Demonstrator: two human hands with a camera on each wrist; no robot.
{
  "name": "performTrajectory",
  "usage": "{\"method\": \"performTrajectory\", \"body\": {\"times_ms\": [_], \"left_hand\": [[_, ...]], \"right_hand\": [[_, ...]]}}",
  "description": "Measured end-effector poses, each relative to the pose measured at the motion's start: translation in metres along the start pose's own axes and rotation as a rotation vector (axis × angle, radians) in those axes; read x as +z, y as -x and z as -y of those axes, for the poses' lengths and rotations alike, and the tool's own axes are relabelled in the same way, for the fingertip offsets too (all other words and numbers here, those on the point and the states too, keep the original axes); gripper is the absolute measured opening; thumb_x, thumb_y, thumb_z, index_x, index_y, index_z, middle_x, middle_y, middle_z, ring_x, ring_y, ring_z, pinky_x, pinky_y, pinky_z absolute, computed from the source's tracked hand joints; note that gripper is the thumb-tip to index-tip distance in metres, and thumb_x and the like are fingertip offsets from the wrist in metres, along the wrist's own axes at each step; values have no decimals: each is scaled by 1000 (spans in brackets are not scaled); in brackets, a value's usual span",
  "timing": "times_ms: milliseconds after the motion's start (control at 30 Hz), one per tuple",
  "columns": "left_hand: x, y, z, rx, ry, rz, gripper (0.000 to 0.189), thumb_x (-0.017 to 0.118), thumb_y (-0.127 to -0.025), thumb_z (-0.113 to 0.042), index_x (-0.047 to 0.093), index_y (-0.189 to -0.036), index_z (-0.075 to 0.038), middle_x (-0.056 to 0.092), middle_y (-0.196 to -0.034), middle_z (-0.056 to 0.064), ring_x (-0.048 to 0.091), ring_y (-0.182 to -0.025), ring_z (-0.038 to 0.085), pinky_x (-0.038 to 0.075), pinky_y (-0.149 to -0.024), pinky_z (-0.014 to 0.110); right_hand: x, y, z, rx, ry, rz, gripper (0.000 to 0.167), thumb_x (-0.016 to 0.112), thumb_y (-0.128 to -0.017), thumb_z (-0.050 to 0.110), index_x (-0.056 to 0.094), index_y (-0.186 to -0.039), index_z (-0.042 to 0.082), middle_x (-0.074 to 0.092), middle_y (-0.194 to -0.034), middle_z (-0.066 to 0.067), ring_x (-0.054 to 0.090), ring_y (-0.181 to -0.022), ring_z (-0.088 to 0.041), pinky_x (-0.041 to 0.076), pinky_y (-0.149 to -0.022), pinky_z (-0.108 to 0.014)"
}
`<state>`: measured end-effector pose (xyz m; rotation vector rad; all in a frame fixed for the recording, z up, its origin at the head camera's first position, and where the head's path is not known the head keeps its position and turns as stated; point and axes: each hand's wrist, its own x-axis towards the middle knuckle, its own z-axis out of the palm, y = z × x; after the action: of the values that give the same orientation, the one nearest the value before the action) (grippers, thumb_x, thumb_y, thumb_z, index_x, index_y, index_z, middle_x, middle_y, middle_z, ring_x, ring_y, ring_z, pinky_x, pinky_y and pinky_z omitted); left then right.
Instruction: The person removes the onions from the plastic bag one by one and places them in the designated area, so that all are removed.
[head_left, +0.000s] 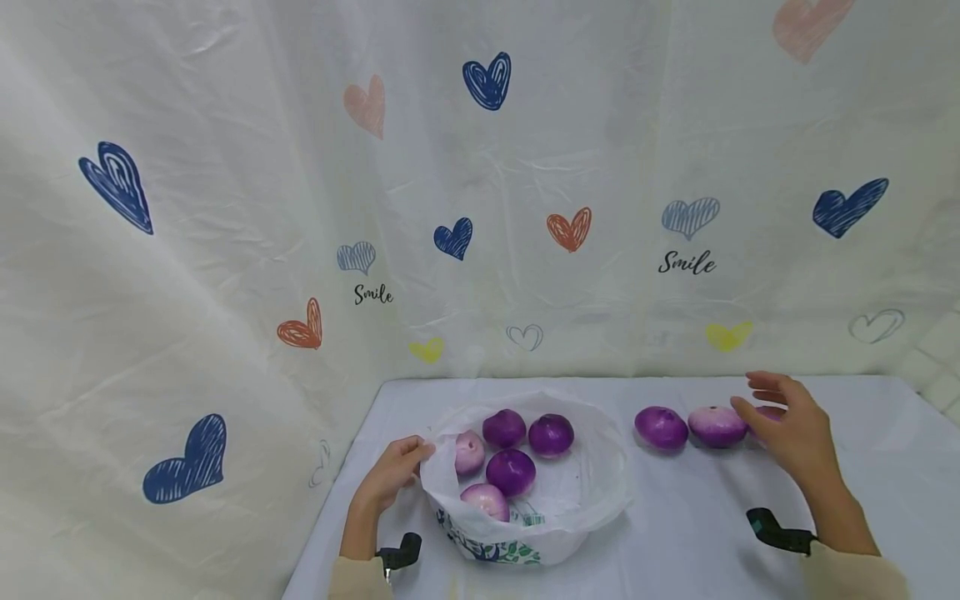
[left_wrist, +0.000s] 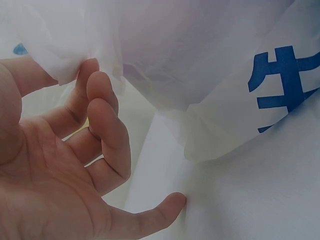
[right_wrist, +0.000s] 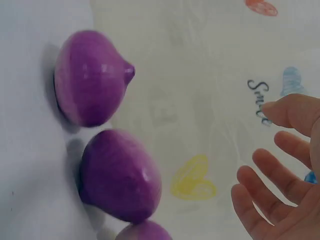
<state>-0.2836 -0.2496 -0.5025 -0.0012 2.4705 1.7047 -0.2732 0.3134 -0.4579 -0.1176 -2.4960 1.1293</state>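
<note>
My left hand (head_left: pixel 390 475) pinches the rim of a white plastic bag (head_left: pixel 570 543) with blue and green print. In the left wrist view, thumb and forefinger hold the bag's edge while the little finger sticks out. Several peeled red onions (head_left: pixel 511 472) lie inside the opened bag. To the right of it, three more sit in a row on the table: a left onion (head_left: pixel 661 428), a middle onion (head_left: pixel 717 427) and a right onion (head_left: pixel 770 412), partly hidden by my right hand (head_left: pixel 798 429). That hand hovers over the row's right end, fingers spread and holding nothing.
A white cloth covers the table (head_left: pixel 675 517). Behind and to the left hangs a pale curtain (head_left: pixel 615 150) printed with hearts and the word Smile. Each wrist carries a black camera mount (head_left: pixel 780 533).
</note>
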Motion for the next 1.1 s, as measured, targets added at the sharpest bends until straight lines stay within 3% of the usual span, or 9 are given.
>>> {"method": "performTrajectory", "body": {"times_ms": [133,200,333,467,600,733,867,1100], "left_hand": [[0,0,0,-2,3,1,29,60,-103,-34,63,-94,-6,56,-82,0,56,-80,19,43,-75,37],[0,-1,0,0,4,2,29,61,-102,-34,63,-94,-6,56,-82,0,55,-80,19,42,-73,36],[0,-1,-1,2,5,5,29,61,-102,-34,63,-94,-6,56,-81,0,55,-79,19,41,-71,35],[0,-2,0,9,14,5,29,61,-102,-32,62,-91,-6,55,-77,-1,55,-76,18,41,-69,34],[-1,-3,2,14,16,-2,27,62,-101,-30,62,-88,-6,55,-74,-2,55,-74,17,41,-67,34],[-1,-3,1,7,14,-6,27,62,-101,-31,62,-88,-7,55,-75,-2,55,-75,17,41,-67,35],[-1,-2,0,6,12,-4,27,62,-101,-31,61,-88,-7,55,-75,-2,55,-75,17,40,-67,35],[-1,-2,-2,6,14,0,27,62,-101,-30,61,-87,-8,54,-75,-2,54,-75,16,40,-68,34]], "right_hand": [[12,6,24,-120,-23,-5,57,68,-98,38,52,-142,5,59,-134,-22,54,-111,-12,35,-76,3],[17,9,35,-176,-35,8,53,70,-97,34,55,-139,5,61,-130,-21,55,-107,-8,35,-78,4],[31,17,56,-268,-62,45,47,74,-95,26,58,-134,7,65,-125,-18,57,-109,-13,37,-82,3],[50,24,71,-384,-98,56,44,79,-90,15,61,-129,8,68,-118,-13,57,-105,2,40,-85,0],[71,31,82,-497,-111,72,44,82,-85,7,64,-125,7,70,-112,-10,62,-101,-8,45,-87,-3],[91,40,89,-551,-103,105,43,83,-82,5,65,-122,8,71,-110,-5,66,-98,-20,55,-84,-19],[106,50,96,-598,-101,148,43,83,-81,4,65,-120,8,71,-110,0,67,-98,-20,59,-81,-34],[126,64,107,-601,-131,255,43,83,-81,8,65,-120,14,68,-113,5,66,-99,-17,58,-83,-36]]}}
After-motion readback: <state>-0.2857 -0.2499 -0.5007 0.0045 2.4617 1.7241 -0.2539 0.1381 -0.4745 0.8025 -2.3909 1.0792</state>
